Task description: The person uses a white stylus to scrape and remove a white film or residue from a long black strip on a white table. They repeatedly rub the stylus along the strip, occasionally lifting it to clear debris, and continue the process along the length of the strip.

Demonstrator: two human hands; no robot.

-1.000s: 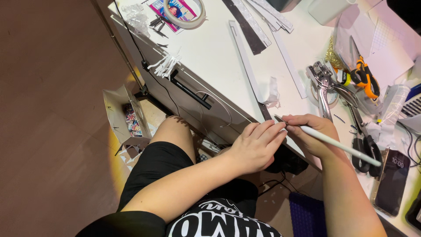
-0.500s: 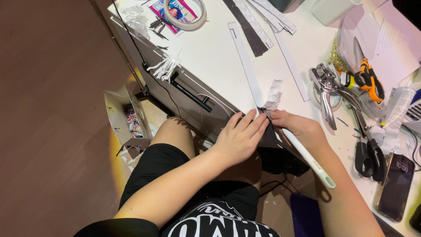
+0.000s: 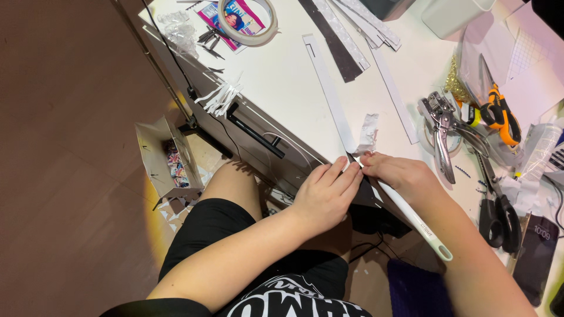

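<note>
My left hand (image 3: 326, 196) lies at the near edge of the white desk (image 3: 282, 82), fingers pressed flat on the end of a long white paper strip (image 3: 329, 88). My right hand (image 3: 402, 176) grips a slim white knife-like tool (image 3: 417, 220), its tip at the strip's end right by my left fingertips and its handle pointing back toward me. A small crumpled scrap of backing paper (image 3: 368, 132) curls up just above both hands.
A tape roll (image 3: 247, 20) lies at the desk's far left. Dark and white strips (image 3: 341, 35) lie at the back. A hole punch (image 3: 440, 126), orange-handled cutters (image 3: 499, 111), black scissors (image 3: 499, 217) and a phone (image 3: 534, 252) crowd the right. A small paper bag (image 3: 161, 155) stands on the floor.
Both hands moved left and up the desk edge to the strip's end. The white tool swung from pointing right to pointing down toward me.
</note>
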